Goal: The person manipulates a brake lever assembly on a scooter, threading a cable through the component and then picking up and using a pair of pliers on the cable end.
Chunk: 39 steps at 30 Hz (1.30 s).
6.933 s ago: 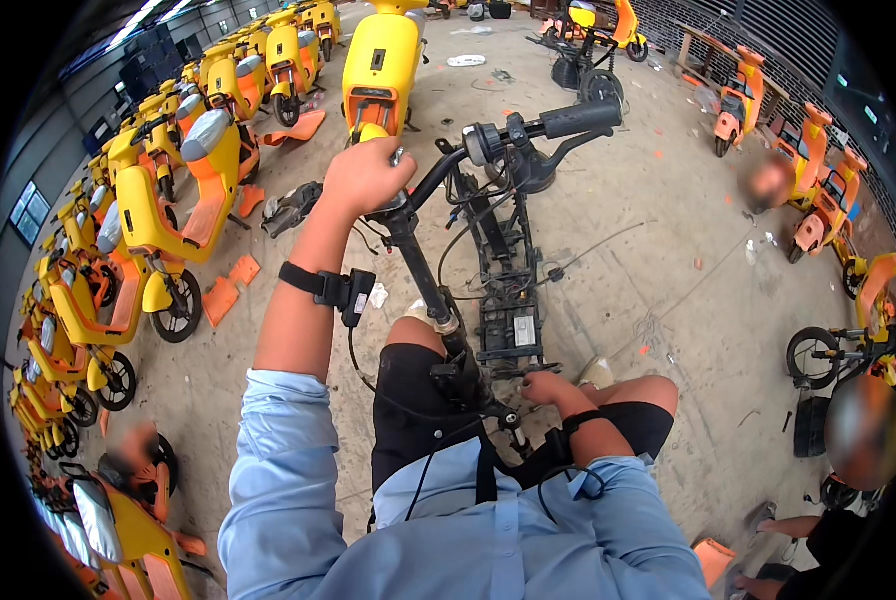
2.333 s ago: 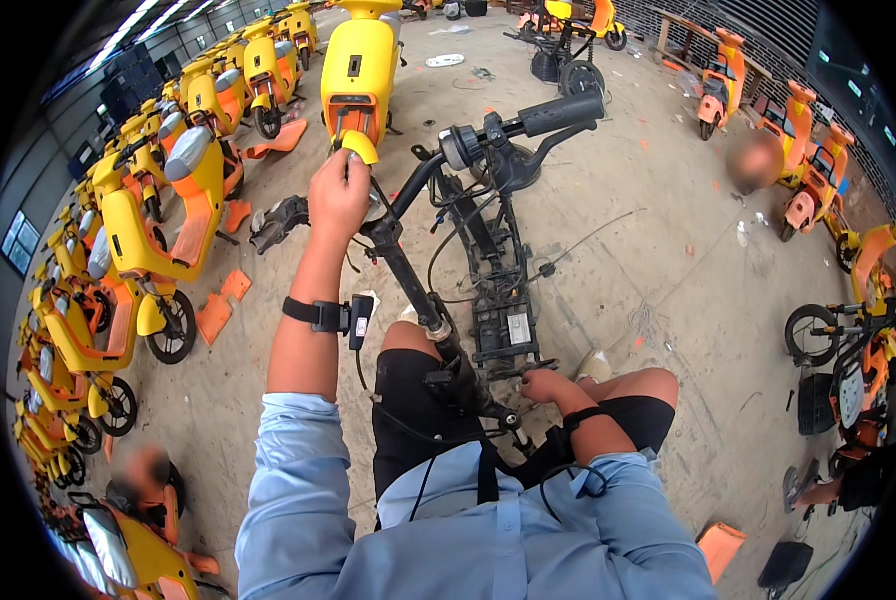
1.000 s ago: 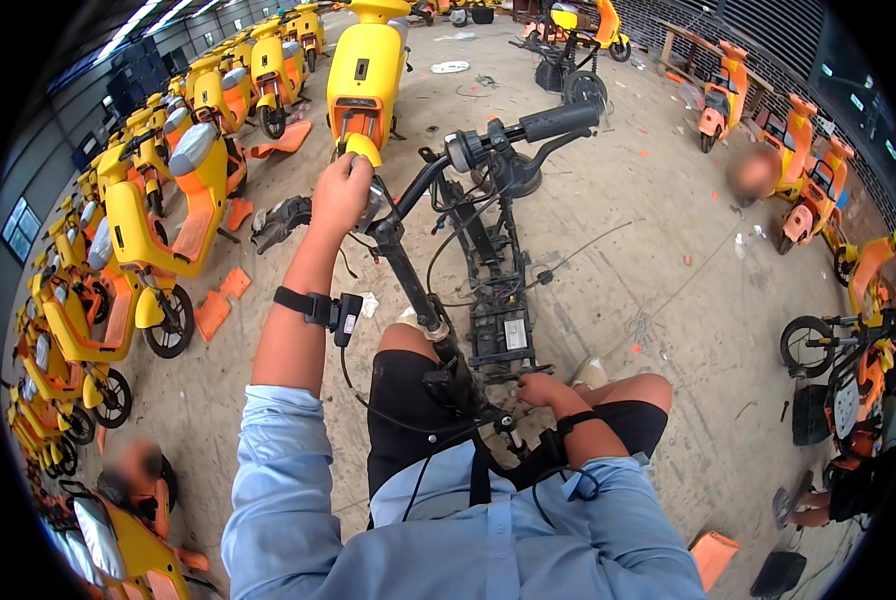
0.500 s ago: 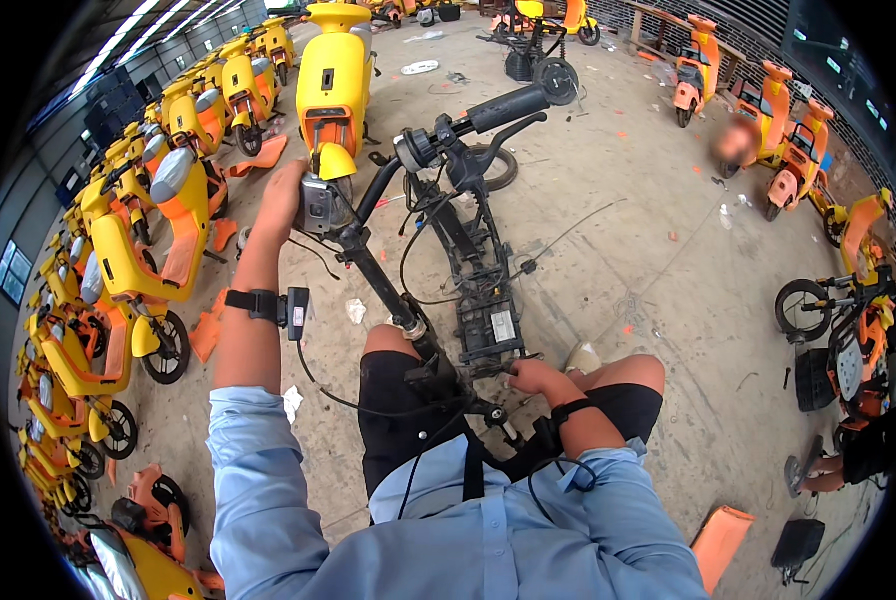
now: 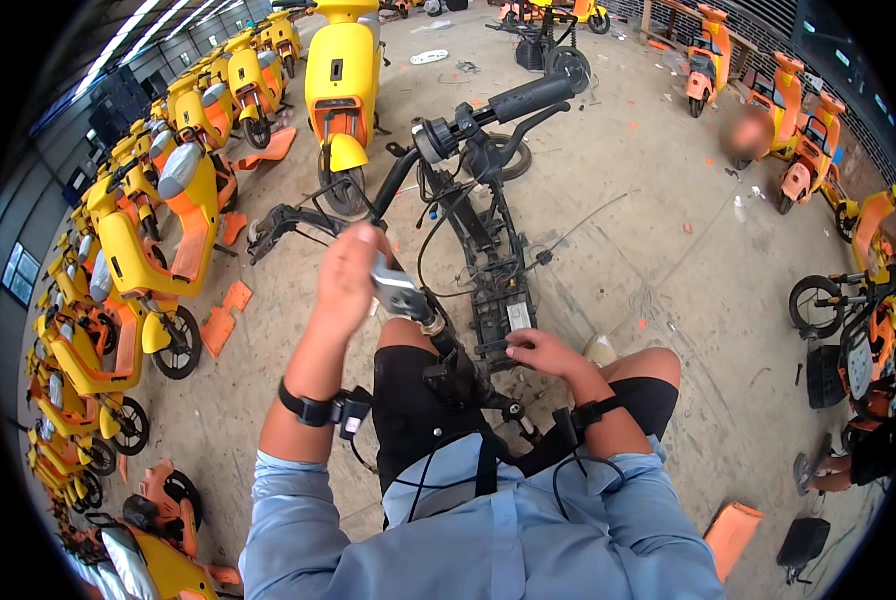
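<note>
Pinching the grey part (image 5: pixel 401 292), the left hand (image 5: pixel 347 277) should hold it clear of the column (image 5: pixel 452 359) — right hand (image 5: pixel 548 353) unladen, fingers parted.

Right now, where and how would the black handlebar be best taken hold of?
Likely by its thick black grip, from the person's right, palm over the top: it is a straight cylinder with a free outer end. The brake lever runs just below it in view, in the way of an approach from there.
</note>
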Each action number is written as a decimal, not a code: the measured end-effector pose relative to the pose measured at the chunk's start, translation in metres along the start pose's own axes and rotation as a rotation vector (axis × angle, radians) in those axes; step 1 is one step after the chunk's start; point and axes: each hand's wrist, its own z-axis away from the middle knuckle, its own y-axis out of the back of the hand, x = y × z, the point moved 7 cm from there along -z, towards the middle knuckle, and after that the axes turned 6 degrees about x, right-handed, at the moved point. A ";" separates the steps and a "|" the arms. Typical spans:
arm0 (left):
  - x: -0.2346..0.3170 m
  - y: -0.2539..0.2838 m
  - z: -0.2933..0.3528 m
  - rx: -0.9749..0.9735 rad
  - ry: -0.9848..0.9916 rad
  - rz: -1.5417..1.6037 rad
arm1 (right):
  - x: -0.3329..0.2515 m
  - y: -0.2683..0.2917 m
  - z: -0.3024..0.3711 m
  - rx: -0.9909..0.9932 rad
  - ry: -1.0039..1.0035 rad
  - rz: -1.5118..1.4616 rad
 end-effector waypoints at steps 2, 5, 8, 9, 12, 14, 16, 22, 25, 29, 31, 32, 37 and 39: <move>-0.012 -0.042 0.037 -0.128 0.049 -0.019 | -0.035 -0.002 0.012 -0.117 0.005 -0.320; -0.028 -0.092 0.051 -0.216 0.034 -0.127 | -0.066 -0.003 0.034 -0.293 0.032 -0.544; -0.058 -0.131 0.053 -0.238 0.086 -0.187 | -0.079 -0.008 0.041 -0.406 0.240 -0.773; -0.077 -0.142 0.055 -0.289 0.146 -0.190 | -0.085 -0.009 0.042 -0.386 0.256 -0.823; -0.119 -0.162 0.069 -0.436 0.222 -0.256 | -0.052 -0.014 0.031 -0.223 0.009 -0.667; -0.110 -0.156 0.068 -0.338 -0.006 -0.422 | -0.018 -0.011 0.018 -0.079 -0.109 -0.586; -0.096 -0.142 0.060 -0.333 -0.062 -0.447 | 0.013 -0.006 0.004 -0.014 -0.228 -0.461; -0.001 -0.072 0.035 -0.056 -0.392 -0.301 | 0.135 0.017 -0.014 0.338 -0.731 -0.388; 0.017 -0.012 0.013 0.278 -0.509 -0.445 | 0.143 0.032 -0.015 0.511 -0.749 -0.417; 0.027 0.033 -0.040 0.472 -0.529 -0.683 | 0.133 0.066 -0.019 0.728 -0.590 -0.639; 0.010 0.045 -0.063 0.465 -0.563 -0.762 | 0.112 0.077 -0.020 0.819 -0.416 -0.718; -0.011 0.055 -0.072 0.430 -0.483 -0.760 | 0.086 0.077 -0.018 0.870 -0.313 -0.726; -0.062 0.060 -0.075 0.474 -0.335 -0.575 | 0.057 0.073 -0.010 0.730 -0.280 -0.675; -0.064 0.055 -0.079 0.497 -0.327 -0.560 | 0.056 0.066 -0.009 0.617 -0.290 -0.612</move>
